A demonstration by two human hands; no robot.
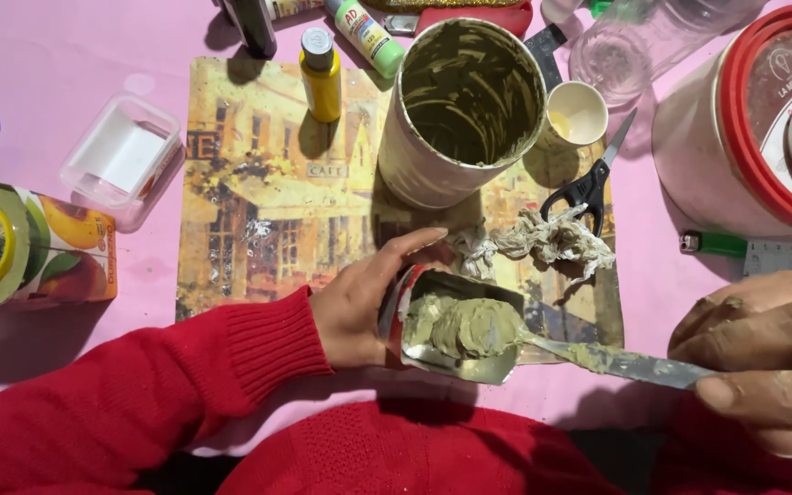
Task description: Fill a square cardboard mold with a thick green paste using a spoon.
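My left hand (364, 298) grips a cut, silver-lined carton piece (451, 362) lying on its side, with grey-green paste inside. My right hand (767, 357), smeared with paste, holds a metal spoon (616, 362) by its handle; the bowl of the spoon carries a lump of the grey-green paste (469, 325) inside the carton. Just beyond stands a large open can (465, 101) whose inner wall is coated with the same paste. A crumpled, paste-stained rag (543, 240) lies between the can and the carton.
A printed placemat (268, 183) covers the pink table. On it stand a yellow paint bottle (321, 73) and a small paper cup (577, 115); black scissors (588, 183) lie right. A red-lidded jar (744, 128), green lighter (712, 243), juice carton (57, 247) and clear plastic box (121, 156) surround it.
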